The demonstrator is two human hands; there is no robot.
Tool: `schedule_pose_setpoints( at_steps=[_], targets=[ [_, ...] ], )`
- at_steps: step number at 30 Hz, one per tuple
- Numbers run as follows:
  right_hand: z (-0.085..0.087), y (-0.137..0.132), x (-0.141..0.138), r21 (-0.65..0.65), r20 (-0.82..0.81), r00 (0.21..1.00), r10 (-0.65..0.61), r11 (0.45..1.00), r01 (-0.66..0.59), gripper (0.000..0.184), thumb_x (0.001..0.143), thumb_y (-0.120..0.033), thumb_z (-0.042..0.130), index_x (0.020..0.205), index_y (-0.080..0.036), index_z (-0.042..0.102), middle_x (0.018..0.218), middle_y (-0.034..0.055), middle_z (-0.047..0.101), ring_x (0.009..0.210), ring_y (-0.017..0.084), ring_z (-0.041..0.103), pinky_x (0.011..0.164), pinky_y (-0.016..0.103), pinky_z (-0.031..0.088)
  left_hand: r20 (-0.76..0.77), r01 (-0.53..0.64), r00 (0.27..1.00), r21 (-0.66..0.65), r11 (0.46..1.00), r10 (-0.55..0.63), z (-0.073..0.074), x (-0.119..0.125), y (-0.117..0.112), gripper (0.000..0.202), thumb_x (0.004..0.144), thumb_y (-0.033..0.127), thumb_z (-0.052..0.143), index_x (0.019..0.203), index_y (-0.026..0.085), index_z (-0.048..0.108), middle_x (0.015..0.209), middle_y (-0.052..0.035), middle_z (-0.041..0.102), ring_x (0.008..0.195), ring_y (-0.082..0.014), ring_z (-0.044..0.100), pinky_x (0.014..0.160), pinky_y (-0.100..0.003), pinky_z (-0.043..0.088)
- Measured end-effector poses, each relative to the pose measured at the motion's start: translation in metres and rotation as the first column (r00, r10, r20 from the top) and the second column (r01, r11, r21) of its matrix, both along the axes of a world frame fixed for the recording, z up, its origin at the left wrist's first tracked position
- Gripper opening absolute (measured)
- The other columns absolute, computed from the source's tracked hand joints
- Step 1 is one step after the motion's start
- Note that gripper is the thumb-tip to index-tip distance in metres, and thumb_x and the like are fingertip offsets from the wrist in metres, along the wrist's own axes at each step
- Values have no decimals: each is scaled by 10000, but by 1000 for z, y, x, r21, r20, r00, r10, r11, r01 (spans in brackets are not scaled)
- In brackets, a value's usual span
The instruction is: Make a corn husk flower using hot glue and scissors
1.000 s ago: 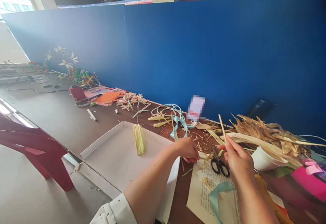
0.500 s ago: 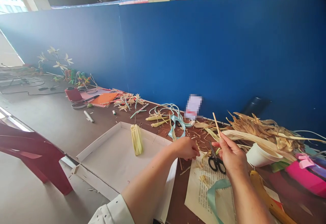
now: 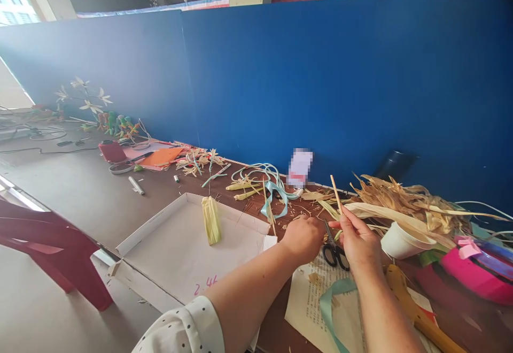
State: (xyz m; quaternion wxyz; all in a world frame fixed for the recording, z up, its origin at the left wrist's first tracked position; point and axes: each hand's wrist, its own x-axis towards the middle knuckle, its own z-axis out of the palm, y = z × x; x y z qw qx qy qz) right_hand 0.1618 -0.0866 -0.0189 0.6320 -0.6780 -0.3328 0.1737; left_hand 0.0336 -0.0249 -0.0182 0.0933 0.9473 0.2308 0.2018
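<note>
The right hand [image 3: 358, 240] is closed around the lower end of a thin stick [image 3: 335, 191], thumb against fingertips. The stick stands nearly upright and tilts a little left, above the clutter between the near and far edges of the desk [image 3: 80, 192]. The left hand [image 3: 303, 238] is just beside it, curled into a loose fist with the knuckles up; whether it pinches anything cannot be told. Black scissors [image 3: 334, 251] lie between the two hands, on the far edge of a printed page [image 3: 308, 299]. The stick looks very light, dry and stiff, probably brittle enough to snap if bent or squeezed at mid-length. A gentle pinch low down, where the fingers already sit, seems the safest place to hold it. Right of the hands a white cup [image 3: 401, 240] stands below a pile of dried husks [image 3: 401, 198] along the desk's far edge. To the left, a shallow cardboard tray [image 3: 160, 222] at the near edge holds a yellow husk bundle [image 3: 211, 219]. A pale blue ribbon [image 3: 276, 195] curls beyond the tray toward the far edge.
</note>
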Motion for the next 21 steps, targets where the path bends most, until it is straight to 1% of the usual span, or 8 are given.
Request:
schedule_pose_setpoints(
  at_steps=[4,10,12,14,16,17,19,21],
  targets=[
    [-4,3,1,48,-13,1000,15,999,-14,612,737,-546,603,1256,-223,572,761,65,679,410,83,351,362,227,295,-95,-17,995,36,999,20,-4,2,-1,232,803,342,534,880,164,662,923,-110,619,952,-253,543,746,-328,478],
    [-3,3,0,59,-44,999,3,998,0,605,718,-550,618,1221,-215,598,752,58,682,400,68,344,358,214,287,-118,-46,992,62,997,53,-5,4,-3,200,797,241,487,833,155,663,885,-99,631,903,-228,564,727,-306,481],
    [-2,2,0,51,-55,998,4,999,-2,615,709,-555,621,1220,-213,598,757,58,685,400,69,345,357,218,284,-52,-78,996,8,997,78,-6,4,-2,202,793,231,477,805,163,667,874,-89,637,882,-215,570,748,-304,476],
    [-2,2,1,35,-56,998,4,999,-3,620,705,-561,619,1218,-214,599,766,59,687,400,75,351,359,227,287,41,-127,990,-116,985,133,-6,4,2,201,787,235,478,776,179,671,867,-69,643,848,-195,575,755,-291,467],
    [-3,2,3,15,-52,999,3,1000,-2,611,705,-565,614,1212,-225,602,779,56,688,401,81,360,362,236,294,122,-157,972,-295,943,200,-6,1,7,193,778,260,496,768,191,676,863,-46,650,811,-172,578,739,-270,458],
    [-3,3,3,7,-53,999,-1,1000,2,600,705,-564,614,1206,-234,605,789,53,688,403,82,365,363,239,296,148,-161,961,-390,907,235,-5,-1,11,189,773,278,510,775,195,679,854,-37,653,790,-163,577,721,-260,453],
    [-4,4,4,-1,-68,998,-5,1000,5,567,701,-560,623,1179,-255,620,805,44,682,413,83,371,364,240,297,180,-160,935,-557,815,306,-4,-5,18,202,767,325,529,800,195,681,801,-20,654,725,-146,566,673,-247,438],
    [-4,5,3,-1,-117,993,15,1000,-16,522,682,-551,650,1125,-275,646,819,33,672,425,81,368,354,237,279,196,-143,911,-673,726,362,-4,-8,24,224,756,358,549,806,182,677,723,-9,637,654,-127,536,620,-232,414]
  ],
)
